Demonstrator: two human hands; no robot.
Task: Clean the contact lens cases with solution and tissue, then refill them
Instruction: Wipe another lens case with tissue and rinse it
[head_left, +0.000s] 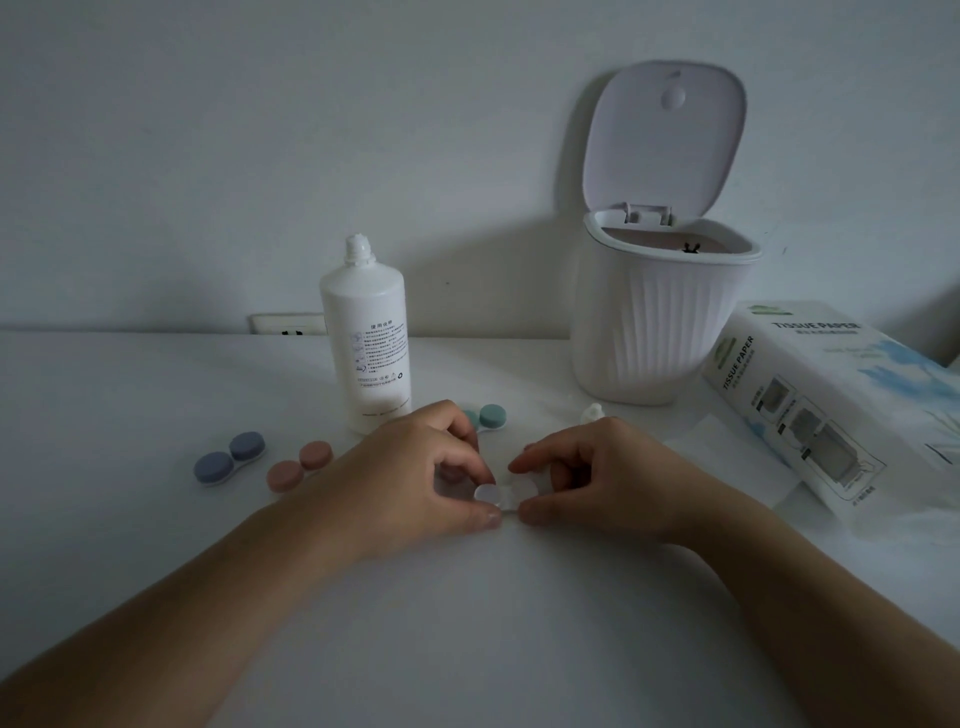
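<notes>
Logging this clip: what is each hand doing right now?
Left hand: pinching the white lens case.
Right hand: pinching the same case's other end.

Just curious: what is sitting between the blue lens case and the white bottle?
In the head view, a pink lens case lies between the blue lens case and the white bottle.

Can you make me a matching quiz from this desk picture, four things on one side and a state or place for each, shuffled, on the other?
Things:
1. solution bottle
2. small bin
3. white lens case
4. blue lens case

States or places:
A. lid flipped up
B. pinched between the left hand and the right hand
C. cap off, standing upright
D. lying at the far left of the table, caps on

Pairs: 1-C, 2-A, 3-B, 4-D
</notes>
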